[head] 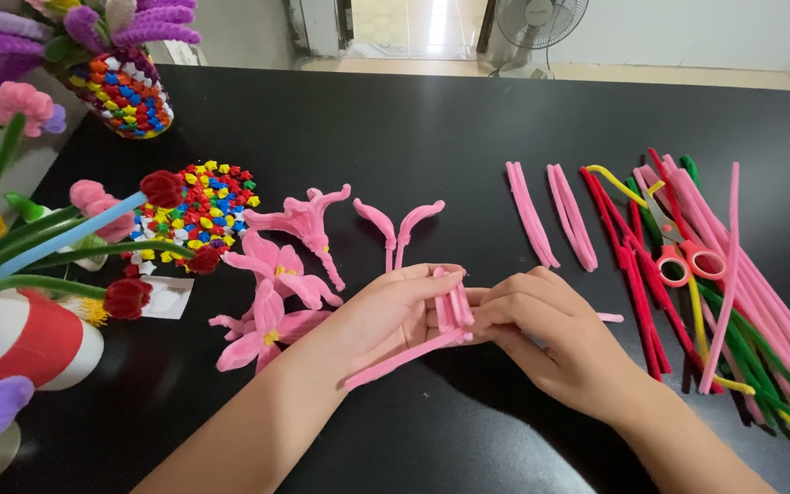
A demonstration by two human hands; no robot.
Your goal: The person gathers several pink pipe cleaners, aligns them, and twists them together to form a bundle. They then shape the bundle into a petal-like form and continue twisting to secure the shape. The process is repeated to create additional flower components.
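Observation:
My left hand (393,309) and my right hand (550,334) meet near the middle of the black table (432,137). Together they pinch a bundle of folded pink pipe cleaners (453,306), with one long pink end (395,361) trailing down to the left under my left wrist. Just left of my hands lie several finished pink pipe-cleaner flowers (276,288). A two-petal pink piece (400,224) rests just beyond my fingers.
Two folded pink pipe-cleaner pairs (550,215) lie to the right. Further right is a heap of red, pink, green and yellow pipe cleaners (733,302) with red-handled scissors (683,252). Coloured paper stars (198,206), a star-covered vase (130,96) and a red-and-white pot of flowers (25,338) stand left.

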